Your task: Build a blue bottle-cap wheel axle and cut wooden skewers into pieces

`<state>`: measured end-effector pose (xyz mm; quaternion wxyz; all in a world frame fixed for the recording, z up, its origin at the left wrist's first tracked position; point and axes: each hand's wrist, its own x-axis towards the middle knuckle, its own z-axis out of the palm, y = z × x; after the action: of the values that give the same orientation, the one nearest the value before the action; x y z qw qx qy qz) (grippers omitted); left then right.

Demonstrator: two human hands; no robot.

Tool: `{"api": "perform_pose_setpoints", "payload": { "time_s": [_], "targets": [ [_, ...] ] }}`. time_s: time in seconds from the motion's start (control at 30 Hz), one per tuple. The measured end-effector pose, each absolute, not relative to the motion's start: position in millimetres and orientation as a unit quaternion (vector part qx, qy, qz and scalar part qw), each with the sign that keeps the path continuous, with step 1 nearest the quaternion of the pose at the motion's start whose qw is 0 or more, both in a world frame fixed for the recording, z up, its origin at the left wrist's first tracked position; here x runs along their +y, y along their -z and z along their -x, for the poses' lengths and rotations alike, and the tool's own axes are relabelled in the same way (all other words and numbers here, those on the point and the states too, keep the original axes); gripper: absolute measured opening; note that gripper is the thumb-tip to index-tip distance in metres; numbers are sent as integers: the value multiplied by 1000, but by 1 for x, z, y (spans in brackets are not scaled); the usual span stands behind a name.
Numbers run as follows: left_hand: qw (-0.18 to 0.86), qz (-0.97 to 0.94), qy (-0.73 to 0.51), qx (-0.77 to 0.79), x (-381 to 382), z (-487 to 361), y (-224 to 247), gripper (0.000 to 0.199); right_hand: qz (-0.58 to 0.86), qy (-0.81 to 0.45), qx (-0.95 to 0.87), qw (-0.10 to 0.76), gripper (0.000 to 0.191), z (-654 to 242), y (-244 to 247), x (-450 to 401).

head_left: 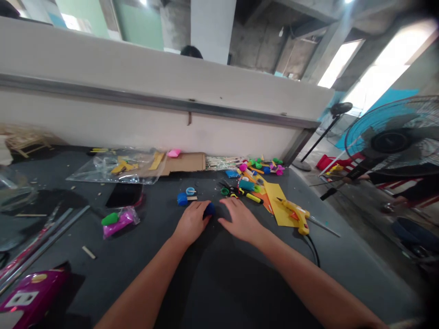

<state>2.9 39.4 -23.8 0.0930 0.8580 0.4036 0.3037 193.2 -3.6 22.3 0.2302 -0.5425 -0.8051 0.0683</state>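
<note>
My left hand (192, 222) curls around a dark blue rounded piece (209, 209) on the dark tabletop; what it is made of I cannot make out. Facing it, a short gap away, my right hand (241, 220) has its thumb and fingers apart and holds nothing. Just beyond the left hand lie a bright blue lump (182, 198) with a small wooden stick and a small round blue-rimmed piece (190, 191). Past the right fingertips are a green ring-shaped piece (224, 191) and black-and-yellow pliers (234, 190).
A yellow glue gun (295, 214) rests at the right on a yellow sheet (276, 196). Colourful clay pieces (260, 165) and cardboard (187, 162) lie along the back. A phone (124, 195) and purple clay packet (120, 222) are left. A fan (391, 139) stands beyond the right edge.
</note>
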Motion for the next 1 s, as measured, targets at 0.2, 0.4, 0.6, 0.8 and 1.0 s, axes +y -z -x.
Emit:
{"api": "perform_pose_setpoints", "payload": {
  "time_s": [0.2, 0.4, 0.6, 0.8, 1.0],
  "targets": [
    [18, -858, -291, 423, 46, 20, 3, 44, 493, -91, -841, 204, 43, -161, -2, 36],
    [-13, -807, -292, 514, 70, 45, 8, 52, 564, -40, -803, 192, 38, -169, 1, 45],
    [91, -783, -294, 541, 73, 48, 15, 31, 601, 7, -766, 229, 39, -210, -24, 17],
    [188, -750, -322, 547, 62, 37, 8, 27, 836, 67, -521, 155, 28, -328, -34, -60],
    [169, -756, -309, 551, 58, 24, 10, 29, 917, -40, -395, 38, 46, -385, -6, -91]
  ]
}}
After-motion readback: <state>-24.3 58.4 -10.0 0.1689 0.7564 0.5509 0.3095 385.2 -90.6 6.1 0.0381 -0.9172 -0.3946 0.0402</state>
